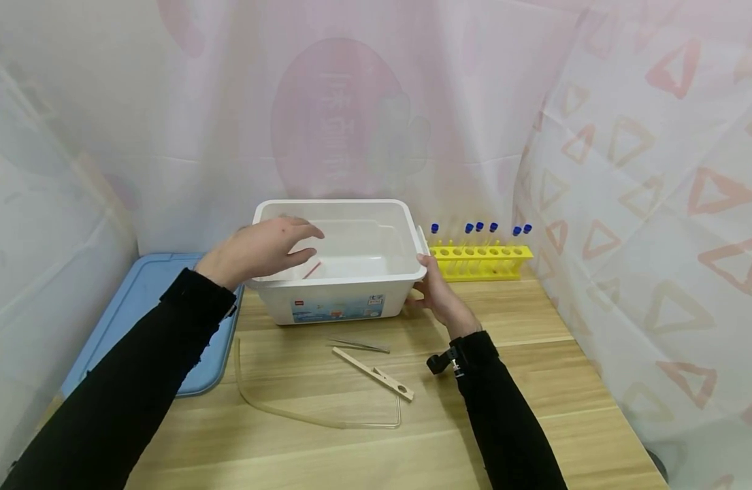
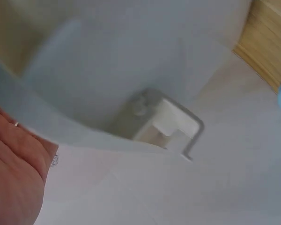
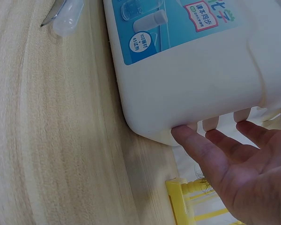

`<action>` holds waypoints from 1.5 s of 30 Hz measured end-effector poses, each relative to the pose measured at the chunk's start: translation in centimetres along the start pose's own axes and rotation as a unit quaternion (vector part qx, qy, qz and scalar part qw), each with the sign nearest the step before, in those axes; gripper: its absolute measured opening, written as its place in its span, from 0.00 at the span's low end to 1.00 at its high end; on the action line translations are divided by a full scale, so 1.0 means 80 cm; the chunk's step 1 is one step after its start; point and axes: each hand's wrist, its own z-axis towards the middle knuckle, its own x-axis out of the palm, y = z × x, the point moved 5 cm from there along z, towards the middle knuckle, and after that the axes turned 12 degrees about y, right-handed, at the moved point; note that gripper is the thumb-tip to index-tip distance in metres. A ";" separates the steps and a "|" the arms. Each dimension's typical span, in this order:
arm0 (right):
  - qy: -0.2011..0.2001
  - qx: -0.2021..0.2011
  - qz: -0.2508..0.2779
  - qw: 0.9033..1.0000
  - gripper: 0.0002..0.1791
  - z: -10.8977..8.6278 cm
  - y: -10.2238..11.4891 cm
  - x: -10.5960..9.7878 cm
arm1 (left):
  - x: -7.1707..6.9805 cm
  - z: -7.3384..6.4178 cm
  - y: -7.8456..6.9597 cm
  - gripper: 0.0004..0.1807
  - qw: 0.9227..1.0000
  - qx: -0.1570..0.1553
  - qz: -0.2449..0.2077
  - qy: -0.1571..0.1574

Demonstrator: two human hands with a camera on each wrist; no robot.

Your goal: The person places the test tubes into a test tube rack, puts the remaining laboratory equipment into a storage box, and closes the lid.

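Note:
A white plastic bin (image 1: 335, 289) with a blue printed label (image 3: 173, 23) stands on the table. Over its left part hovers my left hand (image 1: 268, 246), fingers extended and nothing held. The left wrist view shows that palm (image 2: 18, 173) beyond the blurred bin rim (image 2: 91, 133) and a white side handle (image 2: 185, 122). At the bin's right end is my right hand (image 1: 437, 292); its fairly straight fingertips (image 3: 189, 138) touch the side wall, and one digit reaches the rim near the handle. Inside the bin, a thin reddish stick (image 1: 312, 270) is partly visible.
Left of the bin lies a blue lid (image 1: 213, 361). In front are tweezers (image 1: 360, 345), a wooden test tube clamp (image 1: 363, 367) and bent glass tubing with a hose (image 1: 290, 415). A yellow test tube rack (image 1: 482, 272) with several blue-capped tubes stands behind right, by the curtain (image 1: 363, 102).

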 end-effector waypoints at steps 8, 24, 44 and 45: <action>0.000 0.001 -0.001 1.000 0.48 0.000 0.000 -0.001 | 0.000 -0.015 -0.032 0.22 0.999 0.026 -0.012 -0.034; -0.007 -0.001 -0.003 1.000 0.49 0.001 -0.002 -0.003 | 0.021 -0.032 -0.085 0.21 0.989 0.077 -0.005 -0.130; -0.002 -0.004 -0.001 1.000 0.50 0.005 -0.001 -0.003 | 0.070 -0.032 -0.132 0.18 0.969 0.154 -0.006 -0.191; -0.002 -0.004 -0.002 1.000 0.50 0.005 -0.001 -0.003 | 0.072 -0.032 -0.135 0.18 0.968 0.158 -0.001 -0.193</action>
